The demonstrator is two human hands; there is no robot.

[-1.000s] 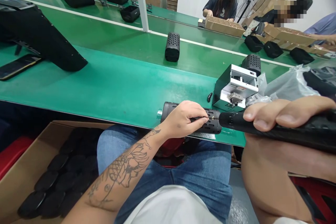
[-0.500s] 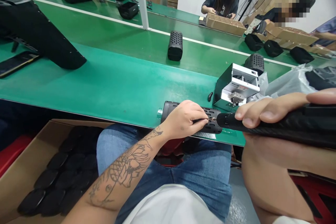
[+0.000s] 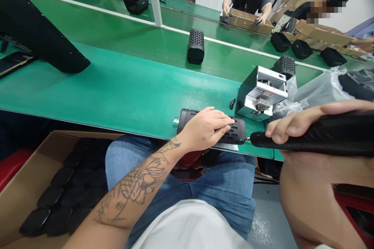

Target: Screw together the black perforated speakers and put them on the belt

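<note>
A black housing with slotted holes (image 3: 238,129) lies on its side at the near edge of the green bench. My left hand (image 3: 209,126) rests over it, fingers together and pressed down on top, holding it. In my right hand (image 3: 295,124) is a black electric screwdriver (image 3: 327,134), gripped from above and pointing left. Its bit meets the housing's right end near the lower corner; any screw there is too small to make out. Just behind stands a black and white screw feeder (image 3: 261,93), with a small black piece (image 3: 232,104) beside it.
Another perforated black housing (image 3: 196,46) stands on the conveyor beyond. On the left, a large black panel (image 3: 43,31) leans over the bench. A carton (image 3: 55,138) of black parts sits below. Plastic bags (image 3: 320,85) lie to the right. Co-workers sit across the line.
The screwdriver tip has shifted right and slightly down, from the slotted top to the housing's right end. My left fingers have left the bit area and flattened onto the housing.
</note>
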